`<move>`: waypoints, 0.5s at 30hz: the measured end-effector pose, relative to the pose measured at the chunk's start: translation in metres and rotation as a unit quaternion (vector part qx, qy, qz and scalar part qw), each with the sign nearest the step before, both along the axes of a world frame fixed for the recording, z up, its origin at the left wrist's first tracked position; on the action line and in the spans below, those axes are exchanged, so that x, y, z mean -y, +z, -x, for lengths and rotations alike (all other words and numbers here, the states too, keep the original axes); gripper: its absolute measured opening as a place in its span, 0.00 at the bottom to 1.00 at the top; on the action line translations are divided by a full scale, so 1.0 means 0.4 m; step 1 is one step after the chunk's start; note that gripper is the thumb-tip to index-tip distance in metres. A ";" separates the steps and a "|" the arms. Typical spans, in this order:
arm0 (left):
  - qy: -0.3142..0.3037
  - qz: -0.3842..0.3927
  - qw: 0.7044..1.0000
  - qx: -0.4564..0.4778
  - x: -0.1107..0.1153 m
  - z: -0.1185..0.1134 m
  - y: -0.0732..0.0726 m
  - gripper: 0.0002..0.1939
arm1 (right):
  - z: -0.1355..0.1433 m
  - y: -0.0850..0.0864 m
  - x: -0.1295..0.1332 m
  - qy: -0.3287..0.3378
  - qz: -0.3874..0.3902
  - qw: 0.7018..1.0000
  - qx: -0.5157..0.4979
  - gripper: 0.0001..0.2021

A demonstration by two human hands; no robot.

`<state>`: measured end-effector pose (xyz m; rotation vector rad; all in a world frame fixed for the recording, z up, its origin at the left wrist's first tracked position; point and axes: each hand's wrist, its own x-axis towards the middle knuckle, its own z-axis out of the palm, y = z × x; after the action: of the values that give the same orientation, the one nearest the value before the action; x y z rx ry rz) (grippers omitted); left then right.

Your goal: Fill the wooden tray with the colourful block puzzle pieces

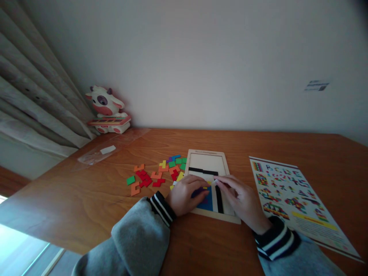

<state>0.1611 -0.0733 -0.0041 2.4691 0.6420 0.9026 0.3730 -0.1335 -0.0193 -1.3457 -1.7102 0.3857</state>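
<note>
White piece (214, 182), perhaps one, between two hands (185, 194) (243, 199)

Pieces (145, 179) left of tray (232, 214), sheet (301, 207) right

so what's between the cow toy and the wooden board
In the head view: a clear plastic wrapper nearest the cow toy, then loose coloured pieces right beside the wooden board.

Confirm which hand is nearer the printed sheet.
Right. The right hand is over the right side of the wooden board, on the side facing the printed sheet; the left hand is over the board's left side, farther off.
</note>
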 end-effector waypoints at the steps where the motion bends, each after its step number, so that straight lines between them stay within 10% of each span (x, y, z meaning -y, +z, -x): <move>1: -0.007 -0.005 1.000 -0.007 0.000 0.000 -0.002 0.11 | -0.002 -0.004 -0.003 -0.016 0.003 1.000 -0.002 0.13; 15: -0.051 -0.036 0.993 -0.097 0.001 0.000 -0.002 0.12 | -0.004 -0.023 -0.043 -0.027 0.037 0.998 0.038 0.11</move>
<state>0.1609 -0.0737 -0.0049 2.6496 0.5498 0.6628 0.3747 -0.1162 -0.0285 -1.4736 -1.7317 0.3733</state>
